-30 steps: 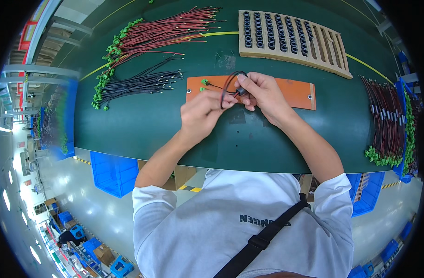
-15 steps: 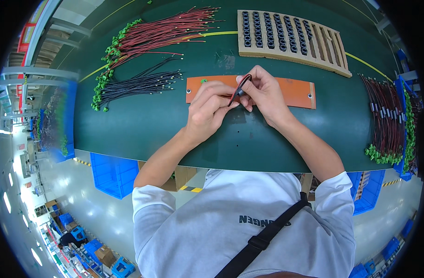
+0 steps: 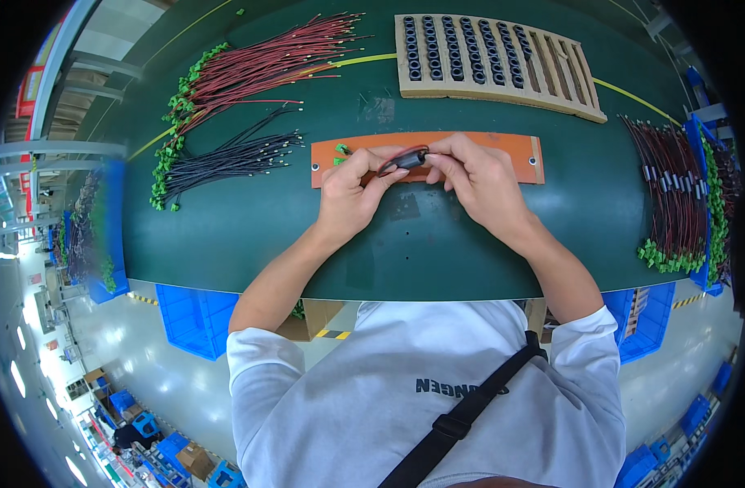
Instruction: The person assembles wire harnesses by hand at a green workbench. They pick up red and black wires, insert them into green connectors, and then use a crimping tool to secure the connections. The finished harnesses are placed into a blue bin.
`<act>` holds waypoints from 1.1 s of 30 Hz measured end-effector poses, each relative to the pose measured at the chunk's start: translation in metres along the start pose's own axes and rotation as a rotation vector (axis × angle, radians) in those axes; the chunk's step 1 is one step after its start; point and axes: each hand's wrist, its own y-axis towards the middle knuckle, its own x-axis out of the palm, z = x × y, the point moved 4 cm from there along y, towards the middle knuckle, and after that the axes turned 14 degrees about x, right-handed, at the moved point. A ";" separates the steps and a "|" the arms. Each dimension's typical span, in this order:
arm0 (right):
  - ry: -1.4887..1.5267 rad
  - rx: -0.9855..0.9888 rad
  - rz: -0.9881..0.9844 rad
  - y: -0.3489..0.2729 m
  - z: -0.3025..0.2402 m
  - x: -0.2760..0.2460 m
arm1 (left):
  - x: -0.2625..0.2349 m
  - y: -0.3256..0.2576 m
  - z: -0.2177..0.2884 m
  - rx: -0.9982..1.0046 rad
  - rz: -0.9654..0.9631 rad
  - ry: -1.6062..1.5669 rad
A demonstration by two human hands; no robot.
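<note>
Between my hands, above the orange board (image 3: pixel 502 158), is a small black cylindrical core (image 3: pixel 408 159) with a loop of red and black wires (image 3: pixel 388 165) around it. My left hand (image 3: pixel 350 185) pinches the core and wires at the left end. The fingertips of my right hand (image 3: pixel 480 177) close on the core's right end, where the wires come out. Small green connectors (image 3: pixel 340 152) show on the board just beyond my left fingers. My fingers hide part of the wires.
Red wires (image 3: pixel 283 57) and black wires (image 3: pixel 234 159) with green connectors lie at the left. A slotted tray (image 3: pixel 543 104) of black cores stands at the back. At the right lie finished-looking wire bundles (image 3: pixel 673 187) beside a blue bin (image 3: pixel 702 272).
My hands have tilted the core so that its side now shows lengthwise. The wire loop has swung down to the left, and my right hand has shifted to the core's right end.
</note>
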 end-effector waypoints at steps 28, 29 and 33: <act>0.400 0.253 0.089 -0.004 0.054 -0.041 | 0.045 0.045 -0.015 -0.349 -0.290 -0.388; 0.395 0.260 0.092 -0.005 0.055 -0.040 | 0.045 0.046 -0.014 -0.360 -0.293 -0.384; 0.352 0.277 0.086 -0.005 0.051 -0.042 | 0.043 0.046 -0.017 -0.421 -0.337 -0.358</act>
